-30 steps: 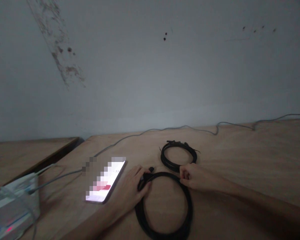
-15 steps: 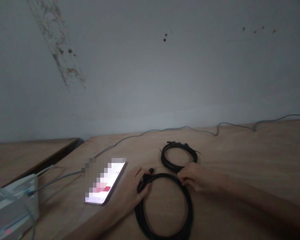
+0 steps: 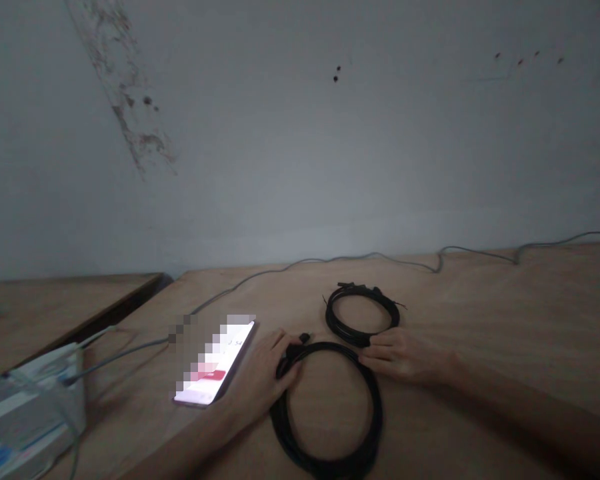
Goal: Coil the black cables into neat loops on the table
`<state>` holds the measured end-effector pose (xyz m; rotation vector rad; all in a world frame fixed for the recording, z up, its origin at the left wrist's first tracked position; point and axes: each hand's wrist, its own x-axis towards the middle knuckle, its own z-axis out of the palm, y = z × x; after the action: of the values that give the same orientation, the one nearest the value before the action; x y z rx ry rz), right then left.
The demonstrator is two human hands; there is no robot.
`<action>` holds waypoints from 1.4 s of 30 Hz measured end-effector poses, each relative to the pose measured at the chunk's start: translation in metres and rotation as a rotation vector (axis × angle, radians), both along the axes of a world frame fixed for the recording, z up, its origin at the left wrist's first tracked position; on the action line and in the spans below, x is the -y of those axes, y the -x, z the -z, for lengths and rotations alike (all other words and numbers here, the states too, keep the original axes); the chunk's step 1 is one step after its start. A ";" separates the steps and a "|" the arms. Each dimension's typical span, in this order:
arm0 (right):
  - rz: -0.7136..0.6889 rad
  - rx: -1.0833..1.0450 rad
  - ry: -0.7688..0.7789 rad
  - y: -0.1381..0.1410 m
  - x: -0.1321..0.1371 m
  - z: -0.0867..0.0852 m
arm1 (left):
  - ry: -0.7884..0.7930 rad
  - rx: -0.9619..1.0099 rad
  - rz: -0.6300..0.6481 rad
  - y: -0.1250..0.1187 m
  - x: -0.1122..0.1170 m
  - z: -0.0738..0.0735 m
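A large coil of black cable (image 3: 375, 427) lies on the wooden table (image 3: 505, 320) in front of me. My left hand (image 3: 263, 377) rests on the coil's upper left part, fingers curled over the cable beside its plug end. My right hand (image 3: 403, 357) lies on the coil's upper right part, fingers stretched flat toward the left. A smaller black cable coil (image 3: 363, 313) lies just behind, close to my right fingertips.
A lit phone (image 3: 215, 363) lies face up left of my left hand. A grey cable (image 3: 380, 257) runs along the table's back edge by the wall. A white box with wires (image 3: 30, 407) stands at the near left. A second table (image 3: 55, 307) adjoins on the left.
My right hand has uncurled from a fist to flat fingers on the large coil. The view shifted slightly to the left. My left hand has stayed on the coil.
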<state>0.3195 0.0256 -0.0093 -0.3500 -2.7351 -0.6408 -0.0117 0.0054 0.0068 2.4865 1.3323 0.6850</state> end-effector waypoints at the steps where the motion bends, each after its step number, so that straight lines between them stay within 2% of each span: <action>1: -0.001 -0.003 0.009 0.000 0.000 -0.001 | -0.004 -0.002 -0.001 0.000 0.000 0.001; 11: -0.045 -0.023 0.086 0.001 -0.001 -0.012 | -0.050 -0.011 0.006 0.002 -0.003 0.007; 13: -0.025 -0.047 0.188 0.001 0.000 -0.014 | -0.048 -0.007 0.005 0.001 -0.002 0.006; 15: 0.022 -0.098 0.362 0.002 0.003 -0.018 | -0.045 -0.007 0.000 0.000 -0.001 0.004; 17: 0.099 -0.174 0.519 0.004 0.006 -0.024 | -0.046 -0.015 -0.012 -0.001 0.000 0.003; 19: 0.239 -0.243 0.624 0.009 0.010 -0.029 | -0.050 -0.027 -0.020 -0.001 0.000 0.003; 22: 0.538 -0.309 0.741 0.018 0.014 -0.032 | -0.056 -0.036 -0.020 0.000 0.000 0.005; 25: 0.666 -0.365 0.803 0.025 0.017 -0.027 | -0.066 -0.038 -0.013 0.000 -0.001 0.006; 33: 0.652 -0.419 0.931 0.026 0.017 -0.010 | -0.065 -0.038 -0.012 -0.002 -0.002 0.005; 42: 0.633 -0.416 0.990 0.026 0.014 -0.015 | -0.037 -0.017 0.007 0.001 -0.002 0.005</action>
<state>0.2932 0.0117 0.0053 -1.3994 -2.2850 0.6717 -0.0128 0.0076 0.0014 2.5301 1.3283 0.6944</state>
